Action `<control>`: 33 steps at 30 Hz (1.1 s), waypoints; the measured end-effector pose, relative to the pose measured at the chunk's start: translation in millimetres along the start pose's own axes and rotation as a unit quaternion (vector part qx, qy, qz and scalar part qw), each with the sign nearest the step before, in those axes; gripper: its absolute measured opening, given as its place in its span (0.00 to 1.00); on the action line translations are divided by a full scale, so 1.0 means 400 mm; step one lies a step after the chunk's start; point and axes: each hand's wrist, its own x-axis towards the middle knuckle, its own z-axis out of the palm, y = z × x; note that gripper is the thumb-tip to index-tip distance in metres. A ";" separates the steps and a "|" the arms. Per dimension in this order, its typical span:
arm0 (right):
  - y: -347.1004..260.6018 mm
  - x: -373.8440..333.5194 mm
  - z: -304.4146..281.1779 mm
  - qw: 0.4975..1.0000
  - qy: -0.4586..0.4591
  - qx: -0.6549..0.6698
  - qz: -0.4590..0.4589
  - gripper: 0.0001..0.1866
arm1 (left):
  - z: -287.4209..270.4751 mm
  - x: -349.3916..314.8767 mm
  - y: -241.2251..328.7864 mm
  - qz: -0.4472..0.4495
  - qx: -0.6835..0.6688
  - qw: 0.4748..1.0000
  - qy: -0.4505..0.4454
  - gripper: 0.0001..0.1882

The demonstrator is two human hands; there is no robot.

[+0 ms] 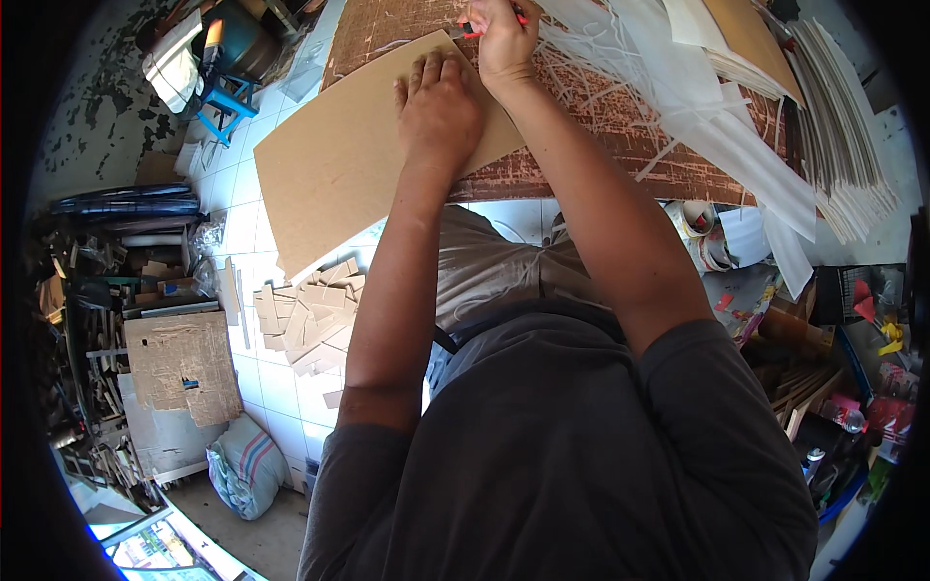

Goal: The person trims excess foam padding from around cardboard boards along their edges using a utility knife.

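Observation:
A large brown sheet of fibreboard (334, 160) lies across the worktable (620, 145), its left part sticking out past the table's near edge. My left hand (441, 111) presses flat on the sheet near its right side, with the fingers stretched toward the far edge. Just beyond the sheet's far right edge, my right hand (506, 48) is closed around a red cutter knife (472, 29). Most of the handle is hidden in the fist, and the blade is too small to make out clearly. Scored cut marks cover the reddish-brown tabletop.
White paper strips (668, 82) spread over the table's right side, beside stacked sheets (843, 136). Cut board pieces (315, 315) are heaped on the tiled floor at left. A blue stool (228, 102) stands farther back, and a stuffed sack (247, 465) sits lower left.

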 end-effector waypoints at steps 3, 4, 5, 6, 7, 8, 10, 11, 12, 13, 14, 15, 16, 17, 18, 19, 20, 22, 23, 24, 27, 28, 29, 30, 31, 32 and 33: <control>-0.021 -0.008 -0.009 1.000 -0.021 0.008 0.007 0.15 | -0.003 0.000 0.005 -0.001 -0.005 1.000 -0.007 0.25; -0.029 -0.014 -0.010 1.000 -0.017 0.009 0.010 0.15 | -0.005 0.000 0.006 0.000 -0.004 1.000 -0.006 0.25; -0.036 -0.021 -0.011 1.000 -0.013 0.009 0.014 0.15 | -0.006 0.000 0.008 -0.001 -0.003 1.000 -0.010 0.25; -0.045 -0.031 -0.013 1.000 -0.014 0.009 0.014 0.15 | -0.006 -0.002 0.007 -0.002 -0.002 1.000 -0.014 0.25; -0.053 -0.043 -0.016 1.000 -0.008 0.005 0.011 0.14 | -0.005 -0.002 0.006 -0.003 -0.002 1.000 -0.013 0.25; -0.062 -0.053 -0.018 1.000 -0.002 0.000 0.008 0.14 | -0.004 -0.001 0.004 -0.003 0.000 1.000 -0.014 0.25; -0.079 -0.071 -0.024 1.000 -0.005 0.000 0.004 0.14 | -0.005 -0.002 0.006 -0.004 0.003 1.000 -0.014 0.26; -0.088 -0.079 -0.026 1.000 -0.008 0.000 -0.001 0.14 | -0.005 -0.003 0.007 -0.005 0.005 1.000 -0.016 0.26; -0.096 -0.085 -0.028 1.000 -0.009 0.001 -0.001 0.14 | -0.006 -0.002 0.006 -0.005 0.008 1.000 -0.018 0.26; -0.105 -0.091 -0.030 1.000 -0.025 0.016 -0.010 0.13 | -0.006 -0.003 0.006 -0.006 0.009 1.000 -0.017 0.26; -0.112 -0.096 -0.031 0.998 -0.042 0.031 -0.018 0.13 | -0.006 -0.004 0.005 -0.006 0.008 1.000 -0.016 0.26; -0.116 -0.100 -0.034 0.998 -0.042 0.031 -0.018 0.13 | -0.005 -0.004 0.008 -0.004 0.007 1.000 -0.016 0.26; -0.120 -0.103 -0.036 0.999 -0.035 0.031 -0.022 0.13 | -0.005 -0.003 0.010 -0.004 0.007 1.000 -0.016 0.26; -0.123 -0.105 -0.039 0.999 -0.028 0.030 -0.026 0.13 | -0.003 -0.001 0.013 -0.001 0.003 1.000 -0.016 0.26; -0.127 -0.109 -0.045 0.998 -0.039 0.038 -0.024 0.11 | -0.002 -0.002 0.012 -0.001 0.001 1.000 -0.016 0.26; -0.132 -0.114 -0.051 0.998 -0.040 0.039 -0.022 0.11 | 0.000 -0.002 0.011 -0.004 0.001 1.000 -0.016 0.26; -0.138 -0.125 -0.060 0.998 -0.050 0.029 -0.031 0.11 | 0.003 -0.001 0.011 -0.004 0.002 1.000 -0.014 0.26; -0.158 -0.156 -0.060 0.998 -0.047 0.020 -0.029 0.09 | 0.004 -0.003 0.006 -0.008 0.003 1.000 -0.013 0.26; -0.163 -0.164 -0.062 0.998 -0.049 0.020 -0.026 0.09 | 0.004 -0.005 0.003 -0.008 0.004 1.000 -0.012 0.26; -0.167 -0.168 -0.068 0.997 -0.065 0.017 -0.036 0.07 | 0.002 -0.004 0.005 -0.006 0.005 1.000 -0.011 0.26; -0.176 -0.191 -0.079 0.995 -0.075 0.023 -0.058 0.03 | 0.002 -0.005 0.010 -0.005 0.004 1.000 -0.015 0.27; -0.178 -0.200 -0.080 0.995 -0.068 0.032 -0.071 0.02 | 0.004 -0.005 0.011 -0.007 0.005 1.000 -0.014 0.27; -0.184 -0.208 -0.085 0.995 -0.070 0.033 -0.069 0.02 | 0.007 -0.006 0.012 -0.005 0.005 1.000 -0.009 0.27; -0.193 -0.215 -0.098 0.991 -0.097 0.028 -0.085 0.03 | 0.010 -0.008 0.016 -0.003 0.004 1.000 -0.004 0.27; -0.192 -0.217 -0.103 0.988 -0.113 0.024 -0.100 0.03 | 0.012 -0.008 0.017 -0.006 0.004 1.000 -0.005 0.27; -0.190 -0.219 -0.108 0.985 -0.129 0.020 -0.115 0.04 | 0.014 -0.008 0.016 -0.006 0.007 1.000 -0.001 0.27; -0.193 -0.219 -0.106 0.981 -0.145 0.017 -0.130 0.05 | 0.018 -0.007 0.016 -0.005 0.011 1.000 0.004 0.27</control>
